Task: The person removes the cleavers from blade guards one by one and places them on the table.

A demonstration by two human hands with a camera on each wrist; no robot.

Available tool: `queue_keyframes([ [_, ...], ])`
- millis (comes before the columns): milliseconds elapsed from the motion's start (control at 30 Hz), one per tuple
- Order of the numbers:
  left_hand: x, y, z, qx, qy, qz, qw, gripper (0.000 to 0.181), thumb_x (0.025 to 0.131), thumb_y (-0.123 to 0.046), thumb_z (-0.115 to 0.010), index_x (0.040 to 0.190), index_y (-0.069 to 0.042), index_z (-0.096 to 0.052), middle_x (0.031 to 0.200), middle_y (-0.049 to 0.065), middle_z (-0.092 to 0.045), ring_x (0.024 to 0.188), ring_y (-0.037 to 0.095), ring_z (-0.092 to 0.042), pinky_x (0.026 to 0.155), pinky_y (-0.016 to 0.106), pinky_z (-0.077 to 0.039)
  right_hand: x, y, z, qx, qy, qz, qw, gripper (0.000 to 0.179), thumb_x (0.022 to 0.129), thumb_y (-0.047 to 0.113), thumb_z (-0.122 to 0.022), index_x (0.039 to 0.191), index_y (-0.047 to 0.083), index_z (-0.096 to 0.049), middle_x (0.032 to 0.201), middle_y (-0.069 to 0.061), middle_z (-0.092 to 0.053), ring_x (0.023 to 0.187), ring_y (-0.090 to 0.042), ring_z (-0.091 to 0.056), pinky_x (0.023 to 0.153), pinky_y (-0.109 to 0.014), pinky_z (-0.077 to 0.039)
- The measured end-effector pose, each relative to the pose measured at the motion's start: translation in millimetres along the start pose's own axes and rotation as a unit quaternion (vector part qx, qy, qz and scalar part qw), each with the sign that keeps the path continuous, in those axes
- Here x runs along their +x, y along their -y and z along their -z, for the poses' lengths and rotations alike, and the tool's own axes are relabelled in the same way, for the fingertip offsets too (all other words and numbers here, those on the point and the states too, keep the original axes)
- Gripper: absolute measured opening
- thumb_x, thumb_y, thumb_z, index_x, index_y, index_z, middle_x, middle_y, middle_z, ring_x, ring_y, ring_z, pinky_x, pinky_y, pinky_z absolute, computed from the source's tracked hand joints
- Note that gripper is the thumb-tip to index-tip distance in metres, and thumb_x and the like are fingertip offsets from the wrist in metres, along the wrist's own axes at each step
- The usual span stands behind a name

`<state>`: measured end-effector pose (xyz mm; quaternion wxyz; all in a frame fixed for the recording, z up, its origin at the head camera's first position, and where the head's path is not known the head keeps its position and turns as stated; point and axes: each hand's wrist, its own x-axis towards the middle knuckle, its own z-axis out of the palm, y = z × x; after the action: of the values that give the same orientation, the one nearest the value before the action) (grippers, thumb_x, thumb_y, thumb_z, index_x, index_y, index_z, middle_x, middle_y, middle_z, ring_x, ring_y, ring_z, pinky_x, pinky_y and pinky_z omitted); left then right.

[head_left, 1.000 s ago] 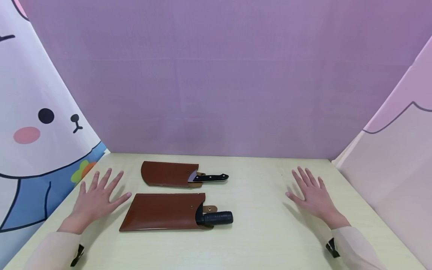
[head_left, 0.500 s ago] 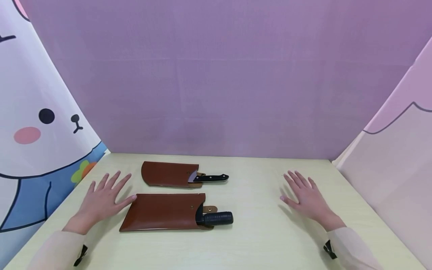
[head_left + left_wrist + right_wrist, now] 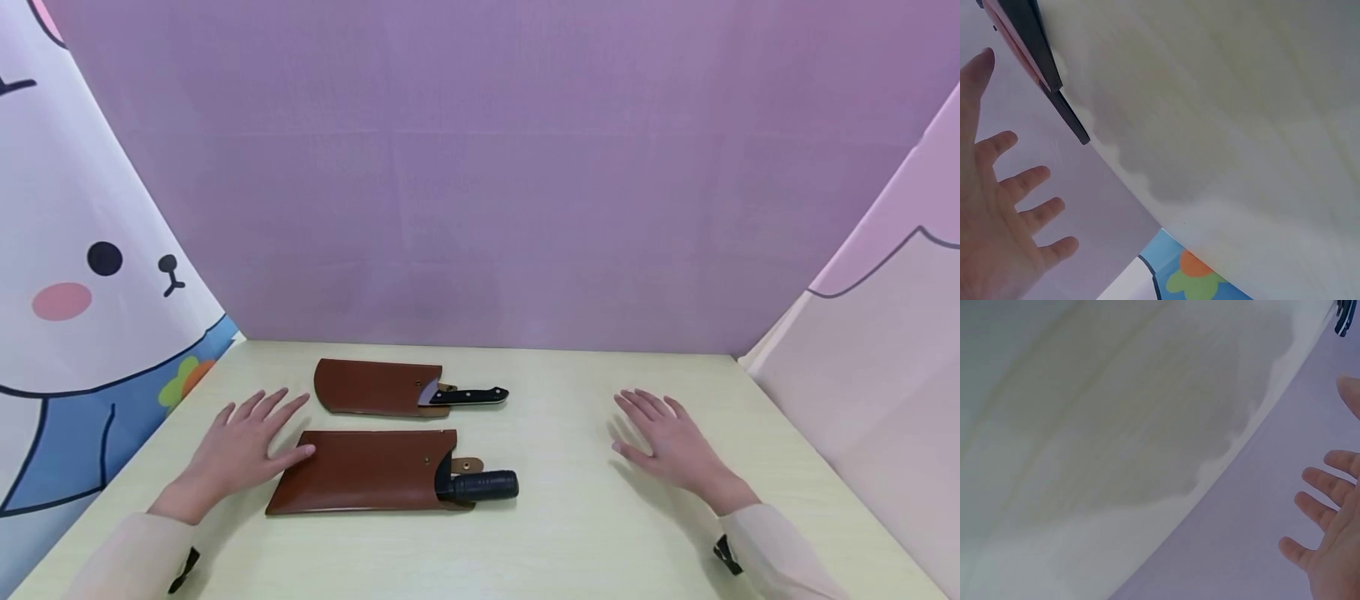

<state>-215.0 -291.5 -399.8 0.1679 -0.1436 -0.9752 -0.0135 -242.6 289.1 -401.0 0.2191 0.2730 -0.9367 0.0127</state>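
Two knives in brown leather sheaths lie on the table, handles pointing right. The far sheath holds a knife with a black riveted handle. In the near, larger sheath is a knife with a thick black ridged handle. My left hand, fingers spread, hovers at the near sheath's left end; its thumb overlaps that sheath in the head view. Over the table's right side my right hand hovers palm down, holding nothing. The left wrist view catches dark sheath edges beyond the left thumb.
The pale wooden table ends at a purple cloth backdrop. A cartoon-printed sheet stands along the left side, and a pink and white sheet along the right.
Both hands have moved inward and slightly toward the person. The left thumb now overlaps the near sheath, and the right hand has shifted left. Both sheathed knives have stayed in place.
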Motion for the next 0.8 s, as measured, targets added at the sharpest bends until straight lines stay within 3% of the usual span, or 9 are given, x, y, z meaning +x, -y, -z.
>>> queue_keyframes([
  [333, 4.3, -11.2, 0.8, 0.002, 0.014, -0.019, 0.9997, 0.078, 0.073, -0.067, -0.058, 0.132, -0.018, -0.048, 0.131, 0.017, -0.049, 0.119, 0.043, -0.042, 0.092, 0.065, -0.031, 4.6, 9.4, -4.0, -0.001, -0.021, 0.048, 0.9986, 0.065, 0.078, 0.042, -0.065, 0.13, 0.006, -0.049, 0.129, -0.012, -0.053, 0.118, -0.033, -0.048, 0.095, -0.054, -0.034],
  [800, 7.0, -26.8, 1.5, -0.03, 0.031, -0.042, 0.9982, 0.076, 0.071, -0.068, -0.058, 0.13, -0.02, -0.051, 0.127, 0.012, -0.053, 0.114, 0.037, -0.049, 0.087, 0.059, -0.039, 13.1, 28.9, -6.4, 0.014, 0.011, 0.079, 0.9967, 0.064, 0.078, 0.043, -0.066, 0.129, 0.007, -0.05, 0.127, -0.009, -0.054, 0.116, -0.029, -0.051, 0.095, -0.051, -0.037],
])
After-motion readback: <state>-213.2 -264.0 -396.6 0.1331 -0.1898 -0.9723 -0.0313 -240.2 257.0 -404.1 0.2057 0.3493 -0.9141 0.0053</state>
